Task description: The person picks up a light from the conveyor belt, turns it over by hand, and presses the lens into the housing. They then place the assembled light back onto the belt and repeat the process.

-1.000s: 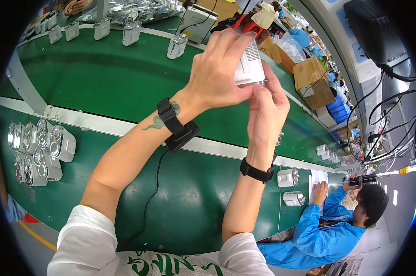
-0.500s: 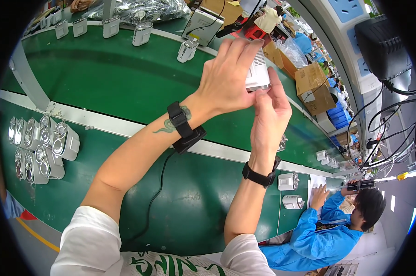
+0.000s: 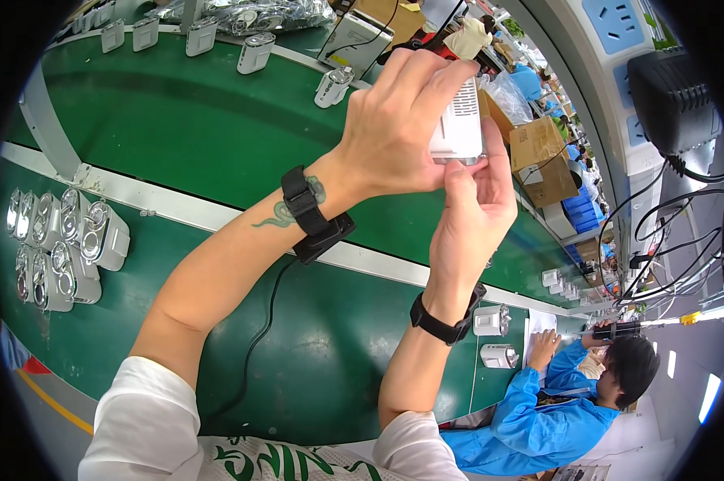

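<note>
Both hands are raised over the green conveyor belt (image 3: 217,136), round a small white plastic device (image 3: 458,132) with rows of vent slots and a clear-looking lower end. My left hand (image 3: 390,128) grips it from the left and above, its fingers bent over the top. From below, my right hand (image 3: 474,204) has its thumb and fingers closed at the clear end. Part of the device is hidden behind the left fingers. Black straps go round both wrists.
Several white devices with clear, shiny ends (image 3: 105,232) stand grouped at the left. More (image 3: 256,53) are spaced along the far belt edge, and two (image 3: 491,321) lie at the right. A person in a blue jacket (image 3: 530,417) sits at the right. A black cable (image 3: 262,337) crosses the near table.
The view has shifted slightly. Both hands keep hold of the device, which has tilted a little and shows more of its vent slots. My right hand has turned slightly.
</note>
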### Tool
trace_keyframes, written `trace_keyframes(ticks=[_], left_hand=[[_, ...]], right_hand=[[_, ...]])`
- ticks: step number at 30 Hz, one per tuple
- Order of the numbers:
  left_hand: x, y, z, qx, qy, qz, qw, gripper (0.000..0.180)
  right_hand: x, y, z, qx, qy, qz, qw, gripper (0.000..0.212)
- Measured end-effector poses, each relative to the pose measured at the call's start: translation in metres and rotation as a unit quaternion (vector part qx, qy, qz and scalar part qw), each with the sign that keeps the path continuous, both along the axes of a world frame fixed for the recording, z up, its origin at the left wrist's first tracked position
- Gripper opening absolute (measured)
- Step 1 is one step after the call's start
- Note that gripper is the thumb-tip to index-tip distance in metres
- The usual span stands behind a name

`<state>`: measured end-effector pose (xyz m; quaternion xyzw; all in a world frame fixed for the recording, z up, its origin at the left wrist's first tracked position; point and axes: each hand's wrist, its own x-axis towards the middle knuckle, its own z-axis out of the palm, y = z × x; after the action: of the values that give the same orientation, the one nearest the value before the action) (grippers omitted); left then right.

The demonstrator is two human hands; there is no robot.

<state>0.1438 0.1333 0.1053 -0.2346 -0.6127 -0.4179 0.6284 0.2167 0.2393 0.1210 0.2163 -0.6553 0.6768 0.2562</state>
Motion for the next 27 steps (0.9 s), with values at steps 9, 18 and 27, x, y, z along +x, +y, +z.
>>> trace_keyframes(ticks=[9, 18, 27], left_hand=[[0.003, -0.003, 0.004, 0.009, 0.021, 0.0, 1.0, 0.076], [0.011, 0.001, 0.008, 0.02, 0.01, -0.026, 0.999, 0.076], [0.0, 0.002, -0.007, 0.012, -0.029, -0.01, 0.999, 0.077]], right_hand=[[0.006, 0.001, 0.006, 0.011, -0.008, -0.004, 1.0, 0.052], [0.007, 0.002, 0.003, 0.002, 0.004, -0.005, 1.0, 0.048], [-0.004, 0.017, 0.005, 0.041, -0.048, -0.029, 0.998, 0.065]])
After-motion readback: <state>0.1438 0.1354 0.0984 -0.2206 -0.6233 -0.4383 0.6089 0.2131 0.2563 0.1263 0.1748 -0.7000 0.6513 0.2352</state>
